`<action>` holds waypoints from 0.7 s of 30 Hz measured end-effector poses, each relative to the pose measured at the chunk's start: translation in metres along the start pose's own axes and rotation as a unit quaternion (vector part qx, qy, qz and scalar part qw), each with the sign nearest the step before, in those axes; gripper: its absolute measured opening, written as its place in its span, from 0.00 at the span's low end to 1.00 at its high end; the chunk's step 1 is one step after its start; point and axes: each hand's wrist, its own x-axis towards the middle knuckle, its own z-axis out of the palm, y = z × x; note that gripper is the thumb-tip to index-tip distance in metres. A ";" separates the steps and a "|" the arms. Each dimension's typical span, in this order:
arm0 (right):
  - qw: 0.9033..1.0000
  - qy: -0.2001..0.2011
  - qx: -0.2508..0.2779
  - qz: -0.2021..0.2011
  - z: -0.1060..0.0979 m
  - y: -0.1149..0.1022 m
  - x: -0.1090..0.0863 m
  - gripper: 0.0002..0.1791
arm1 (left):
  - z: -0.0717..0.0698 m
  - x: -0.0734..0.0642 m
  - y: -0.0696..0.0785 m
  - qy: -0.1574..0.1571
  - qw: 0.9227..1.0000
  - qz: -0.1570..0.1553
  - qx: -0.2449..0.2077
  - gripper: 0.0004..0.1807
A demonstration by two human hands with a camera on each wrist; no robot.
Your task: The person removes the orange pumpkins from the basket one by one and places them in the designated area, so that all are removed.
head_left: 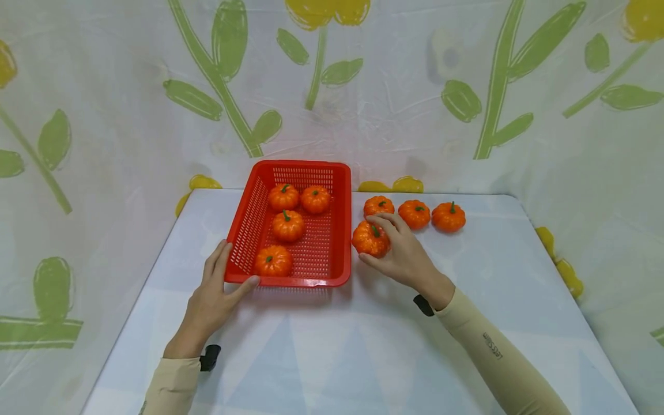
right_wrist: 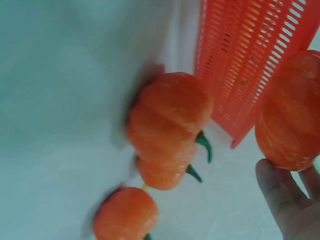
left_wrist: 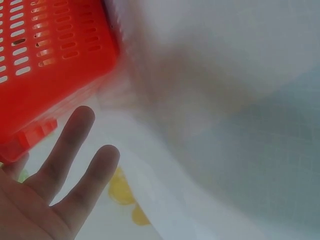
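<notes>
Head view: A person's left hand (head_left: 210, 302) spreads at the near corner of a red basket (head_left: 306, 282), thumb on the rim, as the right hand (head_left: 407, 256) pinches an orange pumpkin (head_left: 370, 241) just outside it. Four pumpkins (head_left: 288, 226) sit inside, ahead of the left hand; three other pumpkins (head_left: 414, 214) lie beyond the right.

Left wrist view: Two fingers extend straight and apart beside the basket.

Right wrist view: Fingertips hold the pumpkin near the slotted wall. Apparently mid-transfer, the next move likely calls for clearing the rim and releasing leftward.
</notes>
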 end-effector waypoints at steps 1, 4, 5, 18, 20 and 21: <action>1.000 -0.002 0.002 0.004 -0.001 0.001 -0.004 0.41 | 0.000 0.000 0.000 0.000 1.000 0.000 -0.002 0.55; 1.000 -0.008 0.002 0.014 -0.001 0.006 -0.013 0.42 | 0.000 0.001 0.000 -0.001 1.000 0.000 -0.005 0.55; 1.000 -0.010 0.000 0.017 0.000 0.007 -0.016 0.42 | 0.000 0.001 0.001 -0.001 1.000 0.000 -0.006 0.55; 0.997 -0.057 -0.027 0.048 0.017 0.020 -0.048 0.42 | 0.000 -0.001 0.001 -0.007 1.000 -0.007 -0.009 0.56; 0.996 -0.062 -0.028 0.050 0.019 0.020 -0.049 0.42 | 0.000 0.000 0.000 -0.004 1.000 -0.005 -0.009 0.55; 0.996 -0.065 -0.028 0.052 0.021 0.020 -0.049 0.42 | 0.000 0.000 0.000 -0.003 1.000 -0.003 -0.008 0.55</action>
